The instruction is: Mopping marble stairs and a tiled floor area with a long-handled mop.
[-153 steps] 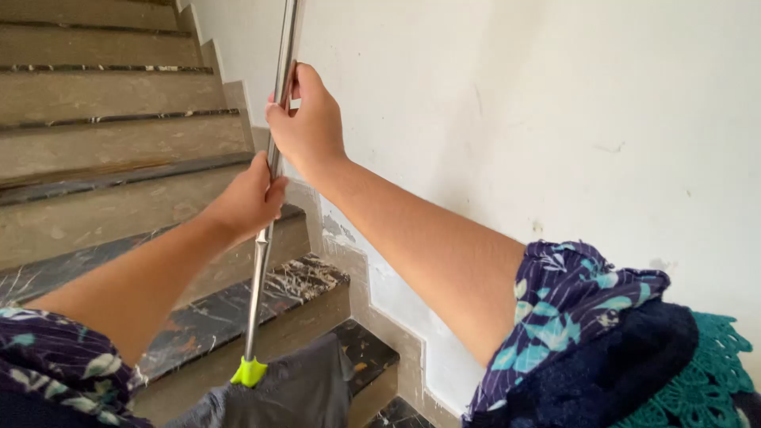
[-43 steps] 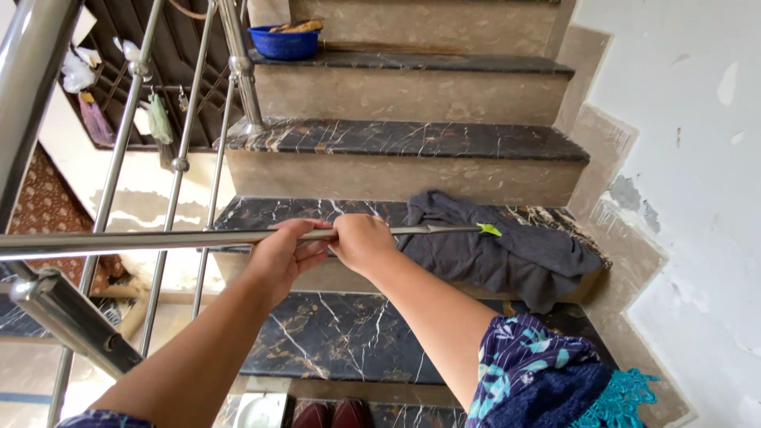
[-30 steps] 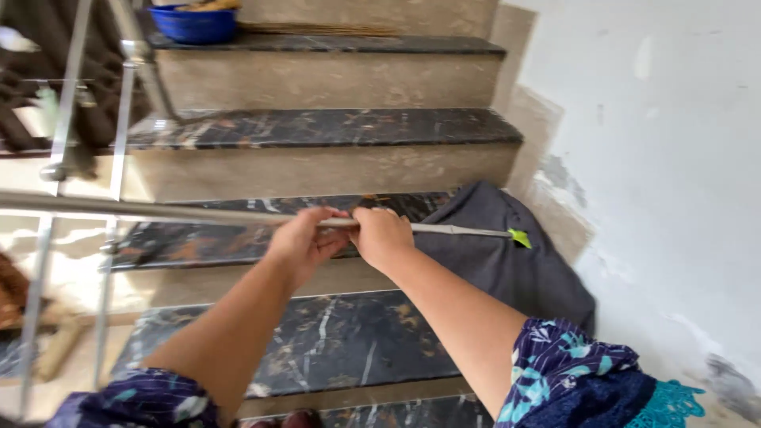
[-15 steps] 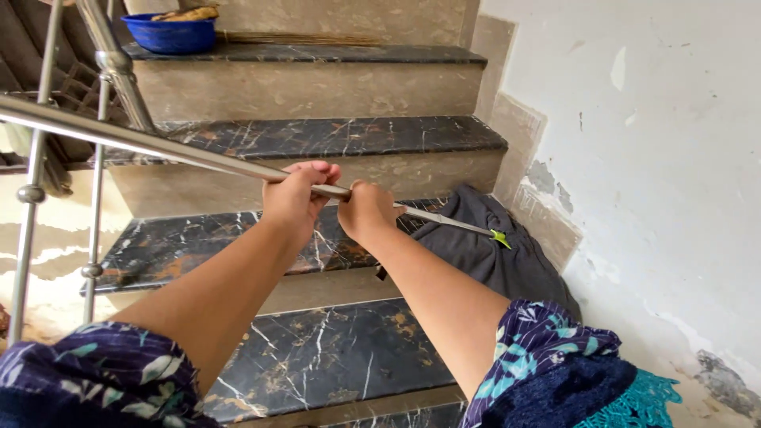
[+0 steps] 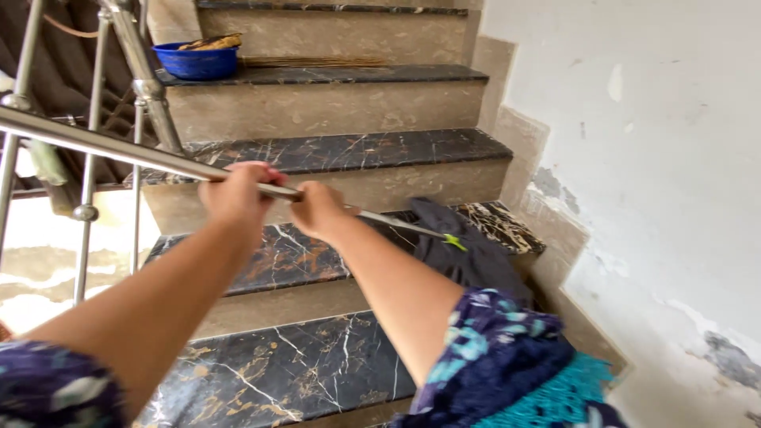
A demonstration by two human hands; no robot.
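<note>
Both hands, left hand [image 5: 234, 192] and right hand [image 5: 317, 210], grip the mop pole [image 5: 143, 154] (close together); its long tail could knock the railing [image 5: 147, 87], or the cloth [image 5: 468, 257] slip off the step edge [image 5: 317, 273].

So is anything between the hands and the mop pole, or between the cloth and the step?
Nothing visible. Left hand and right hand both grip the metal pole directly; the dark cloth lies on the marble step.
</note>
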